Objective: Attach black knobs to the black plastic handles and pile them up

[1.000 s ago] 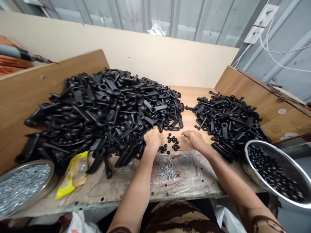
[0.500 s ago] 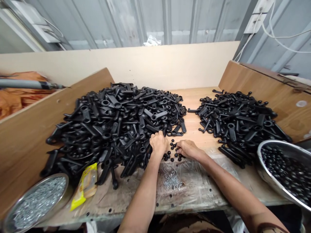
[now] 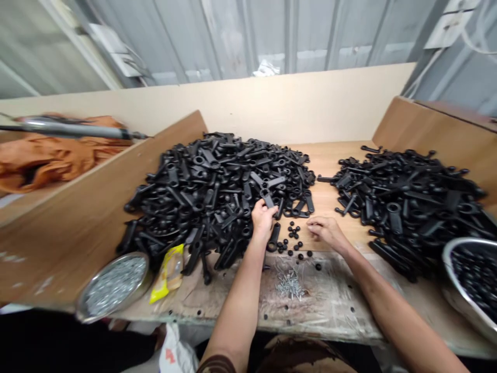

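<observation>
My left hand [image 3: 263, 218] is closed round a black plastic lever part [image 3: 273, 237] at the near edge of the big black pile [image 3: 217, 191]; the part sticks out below my fingers. My right hand [image 3: 325, 230] rests on the wooden bench with fingers pinched together, just right of several small black round caps [image 3: 293, 239]; whether a cap is in the pinch stays hidden. A little heap of silver screws [image 3: 289, 284] lies on the plastic sheet between my forearms.
A second pile of black parts [image 3: 407, 191] fills the right side. A steel bowl of black caps [image 3: 471, 282] sits at the right edge, a steel bowl of screws [image 3: 112, 284] at the near left beside a yellow packet [image 3: 167, 267]. Wooden boards wall both sides.
The view has swung left, so everything sits further right in frame. My left hand has pulled one black lever part out of the pile. My right hand has drawn slightly away from the caps.
</observation>
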`<action>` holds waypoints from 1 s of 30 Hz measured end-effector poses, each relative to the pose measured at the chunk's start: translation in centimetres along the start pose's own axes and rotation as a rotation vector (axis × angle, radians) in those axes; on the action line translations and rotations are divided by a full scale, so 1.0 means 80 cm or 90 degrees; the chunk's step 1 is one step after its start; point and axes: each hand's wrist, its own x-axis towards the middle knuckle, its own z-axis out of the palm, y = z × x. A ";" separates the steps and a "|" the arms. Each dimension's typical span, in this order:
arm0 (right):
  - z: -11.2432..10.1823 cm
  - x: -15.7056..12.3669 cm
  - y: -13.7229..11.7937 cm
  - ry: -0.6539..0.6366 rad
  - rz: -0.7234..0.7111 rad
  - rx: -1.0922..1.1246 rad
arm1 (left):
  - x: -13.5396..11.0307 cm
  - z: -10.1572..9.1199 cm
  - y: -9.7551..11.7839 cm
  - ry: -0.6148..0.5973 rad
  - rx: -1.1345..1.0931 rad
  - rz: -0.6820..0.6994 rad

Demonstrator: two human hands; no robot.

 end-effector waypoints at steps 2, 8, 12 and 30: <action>0.002 0.000 0.008 0.034 0.045 0.137 | -0.004 0.000 0.000 -0.006 -0.081 -0.019; 0.027 0.001 0.041 0.113 0.091 0.186 | -0.022 0.013 -0.004 -0.053 -0.190 -0.018; 0.024 -0.001 0.036 0.107 0.096 0.192 | -0.036 0.026 -0.006 -0.117 -0.182 0.002; -0.018 -0.009 -0.029 -0.023 0.154 0.728 | -0.055 0.033 -0.012 -0.193 0.042 0.142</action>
